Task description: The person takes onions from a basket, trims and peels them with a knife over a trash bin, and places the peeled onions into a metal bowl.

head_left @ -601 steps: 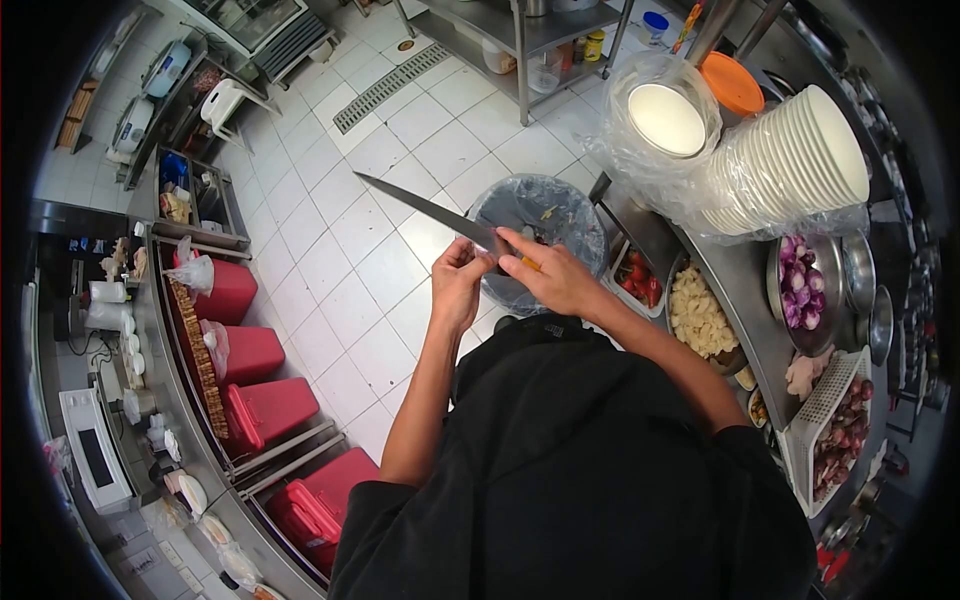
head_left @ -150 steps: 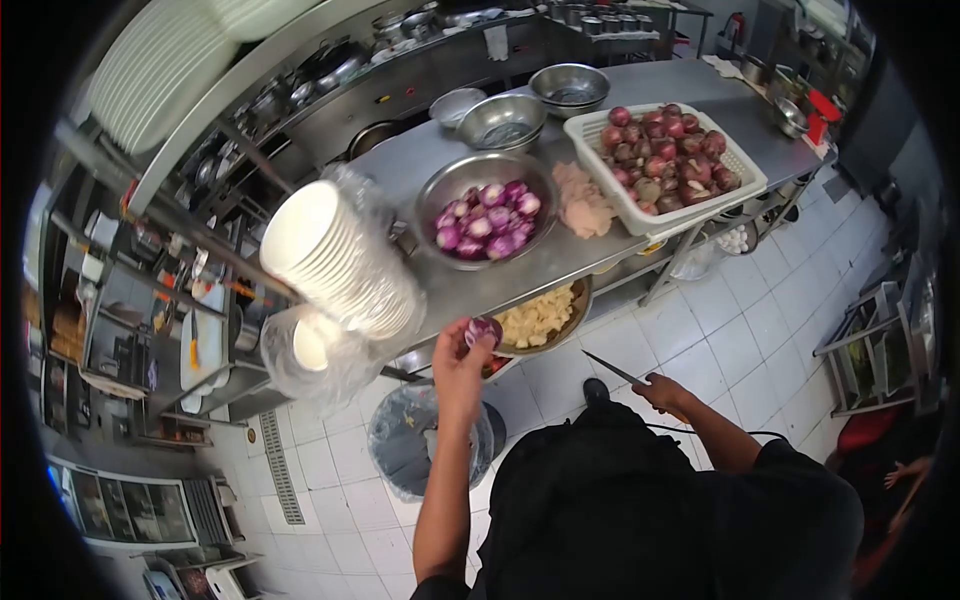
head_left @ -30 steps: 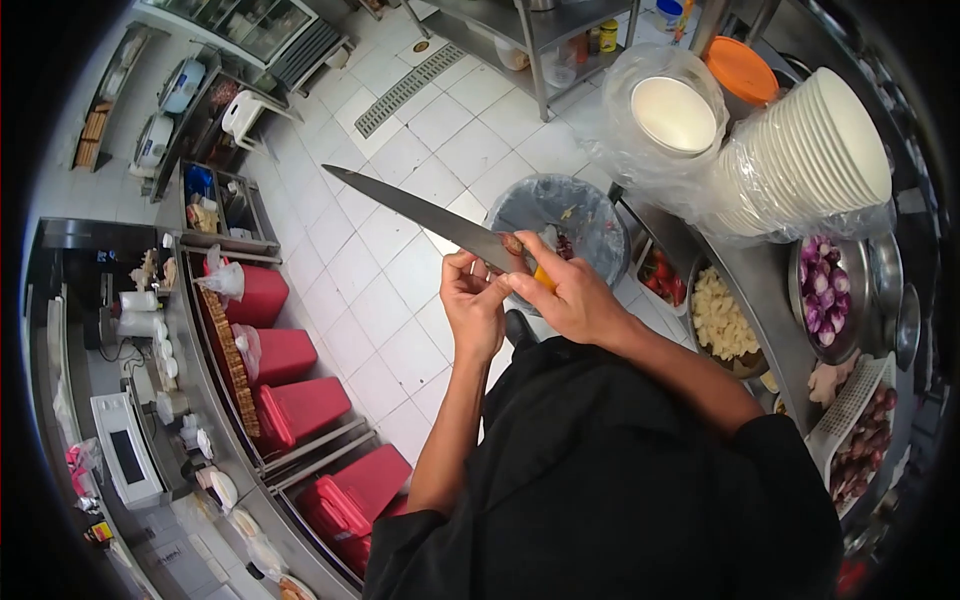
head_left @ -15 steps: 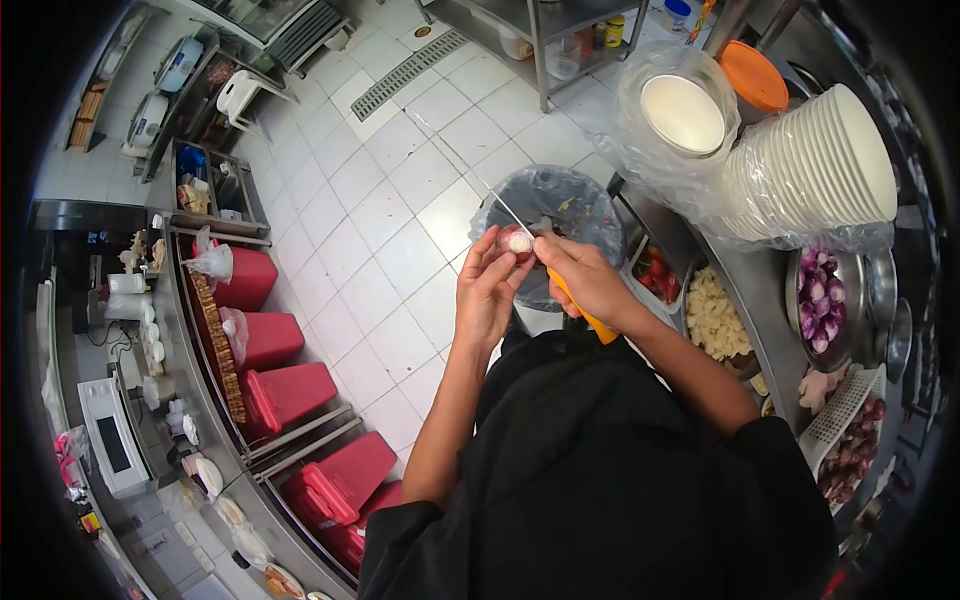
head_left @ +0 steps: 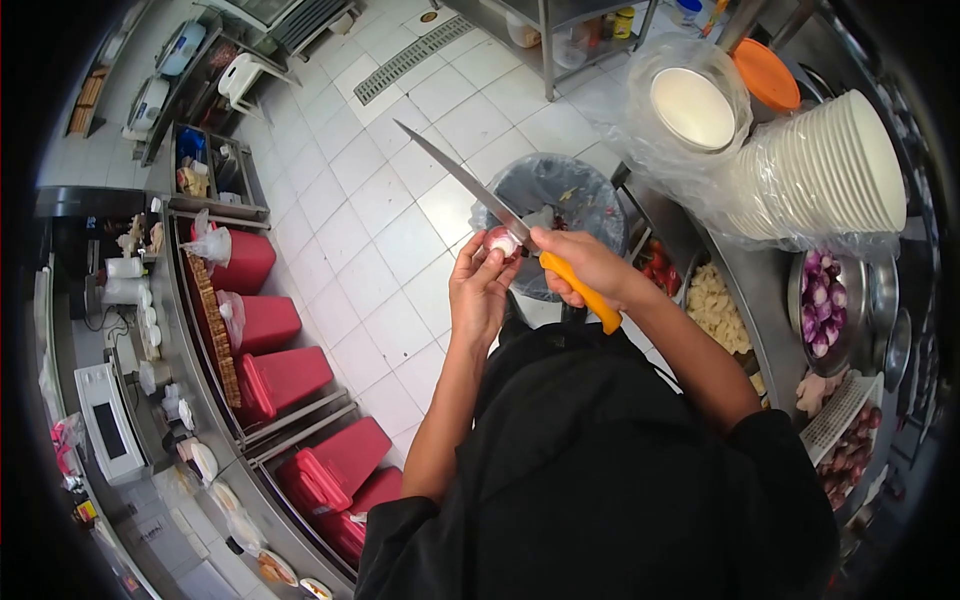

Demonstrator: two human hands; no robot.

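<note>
Between the fingertips of my left hand (head_left: 480, 283) is a small red onion (head_left: 501, 241), its pale cut side showing. My right hand (head_left: 590, 268) is wrapped round the yellow handle of a long knife (head_left: 450, 168). The blade points away and to the left, its heel end close beside the onion. Whether the edge touches the onion I cannot tell. Both hands are over the near side of a bin (head_left: 605, 205) lined with a clear plastic bag, with scraps inside.
On the right counter are a bowl of purple onions (head_left: 823, 305), a white basket (head_left: 835, 425) of unpeeled onions, pale chopped pieces (head_left: 716, 310), red vegetables (head_left: 657, 270) and stacked white tubs (head_left: 815, 180). Red bins (head_left: 285, 385) stand under the left counter.
The knife blade has turned so its broad side shows, where before it was seen edge-on. Both hands have shifted slightly, still holding the onion and the knife.
</note>
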